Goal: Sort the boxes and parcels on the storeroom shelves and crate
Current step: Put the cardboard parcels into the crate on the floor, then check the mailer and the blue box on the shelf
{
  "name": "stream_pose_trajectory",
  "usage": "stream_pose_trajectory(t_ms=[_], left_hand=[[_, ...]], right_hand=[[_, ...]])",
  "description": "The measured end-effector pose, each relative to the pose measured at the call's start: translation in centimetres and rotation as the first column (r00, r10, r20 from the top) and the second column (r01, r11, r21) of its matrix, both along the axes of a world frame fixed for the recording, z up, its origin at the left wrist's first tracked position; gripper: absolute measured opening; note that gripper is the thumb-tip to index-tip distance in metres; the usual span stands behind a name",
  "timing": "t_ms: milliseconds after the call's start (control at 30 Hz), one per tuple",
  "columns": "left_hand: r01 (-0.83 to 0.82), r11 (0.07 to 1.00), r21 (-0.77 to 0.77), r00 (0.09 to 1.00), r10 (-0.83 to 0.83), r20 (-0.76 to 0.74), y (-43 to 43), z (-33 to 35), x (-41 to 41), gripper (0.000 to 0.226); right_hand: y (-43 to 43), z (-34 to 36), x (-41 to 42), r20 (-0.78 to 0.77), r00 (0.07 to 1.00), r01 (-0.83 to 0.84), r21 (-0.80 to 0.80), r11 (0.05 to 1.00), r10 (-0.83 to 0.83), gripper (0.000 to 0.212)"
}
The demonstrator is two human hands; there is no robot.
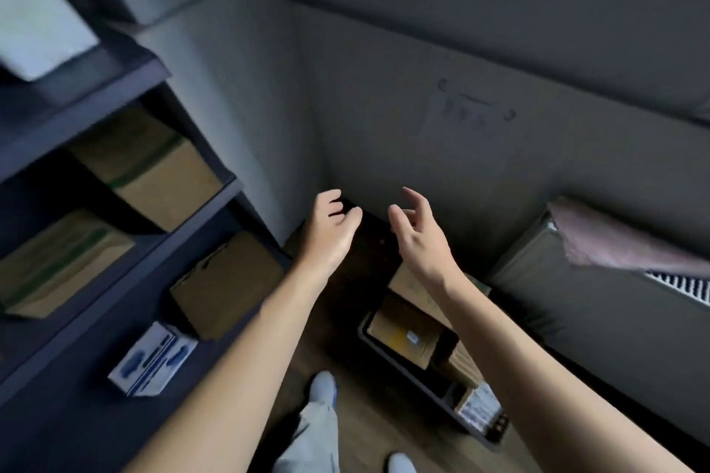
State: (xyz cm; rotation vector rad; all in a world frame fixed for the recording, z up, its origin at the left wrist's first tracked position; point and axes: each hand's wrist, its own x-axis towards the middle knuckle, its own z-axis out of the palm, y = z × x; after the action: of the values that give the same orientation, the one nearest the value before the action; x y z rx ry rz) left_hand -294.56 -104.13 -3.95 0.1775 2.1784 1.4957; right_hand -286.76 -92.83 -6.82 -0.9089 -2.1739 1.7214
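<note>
Selection step: left hand [332, 232] and right hand [418, 238] hover released, empty; next probably grasps box [407, 338] in five-o'clock crate [442, 401].

Both arms reach out. The left hand [331, 230] and right hand [417, 232] are loose, fingers softly bent, holding nothing.

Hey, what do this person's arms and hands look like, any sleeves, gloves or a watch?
Both arms are bare up to the frame's edge, and no sleeve shows. The left hand and right hand wear no gloves. No watch, bracelet or ring is visible, though the picture is a little blurred. Lower down, light grey trousers show.
</note>
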Motion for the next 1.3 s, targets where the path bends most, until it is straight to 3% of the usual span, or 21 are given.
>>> stream_pose_trajectory(t_ms=[133, 267, 400, 567, 833, 1067, 1300], left_hand=[[-0.179, 0.982, 0.061, 0.979, 0.184, -0.09, -7.3, 4.1, 2.4, 0.043], [-0.405, 0.91, 0.087, 0.897, 0.414, -0.156, -16.5, 7.0, 5.1, 0.037], [-0.612, 0.782, 0.119, 0.76, 0.623, -0.186, -26.1, 9.1, 9.5, 0.035], [-0.787, 0.598, 0.153, 0.563, 0.797, -0.216, -38.6, 10.8, 18.0, 0.034], [-0.942, 0.288, 0.171, 0.248, 0.943, -0.223, -59.1, 11.1, 36.4, 0.027], [-0.973, 0.098, 0.209, 0.049, 0.972, -0.229, -75.1, 11.7, 51.4, 0.023], [-0.965, -0.09, 0.248, -0.139, 0.972, -0.191, -86.7, 11.7, 59.8, 0.021]], right_hand=[[-5.4, 4.0, -1.0, -0.073, 0.975, -0.21, -0.018, 0.977, 0.208, 0.048], [-13.7, 7.2, -1.6, -0.13, 0.893, -0.435, 0.0, 0.901, 0.431, 0.045], [-23.3, 9.9, -0.2, -0.187, 0.755, -0.629, 0.063, 0.775, 0.629, 0.042], [-36.7, 11.9, 4.7, -0.208, 0.534, -0.832, 0.04, 0.553, 0.819, 0.038], [-59.1, 13.5, 19.0, -0.228, 0.299, -0.954, -0.049, 0.295, 0.927, 0.039], [-77.3, 15.3, 32.7, -0.251, 0.147, -0.989, -0.068, 0.134, 0.957, 0.037], [-90.2, 14.9, 39.4, -0.24, 0.023, -0.994, -0.11, -0.004, 0.971, 0.041]])
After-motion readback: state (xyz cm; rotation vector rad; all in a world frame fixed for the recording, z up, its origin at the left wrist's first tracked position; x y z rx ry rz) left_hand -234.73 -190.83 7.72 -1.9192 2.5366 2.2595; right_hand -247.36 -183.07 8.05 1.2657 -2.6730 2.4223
